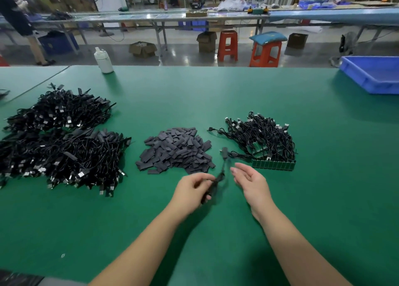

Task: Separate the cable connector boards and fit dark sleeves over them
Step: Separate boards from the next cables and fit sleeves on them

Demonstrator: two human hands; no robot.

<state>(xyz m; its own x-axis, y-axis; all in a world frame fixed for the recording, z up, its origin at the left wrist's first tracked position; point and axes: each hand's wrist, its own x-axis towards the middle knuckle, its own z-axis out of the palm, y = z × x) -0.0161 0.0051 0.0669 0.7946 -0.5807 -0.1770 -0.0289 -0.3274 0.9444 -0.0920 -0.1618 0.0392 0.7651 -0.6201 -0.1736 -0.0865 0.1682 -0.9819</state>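
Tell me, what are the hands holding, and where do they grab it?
The left hand grips a black cable near its lower end, fingers curled round it; motion blur hides the exact spot. The right hand is open and holds nothing.

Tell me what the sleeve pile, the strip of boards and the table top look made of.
Sleeve pile: flat dark grey pieces with a matte look, probably soft plastic tubing. Strip of boards: green rigid panels joined side by side, likely circuit board laminate. Table top: smooth green mat with a dull sheen, perhaps rubber or vinyl.
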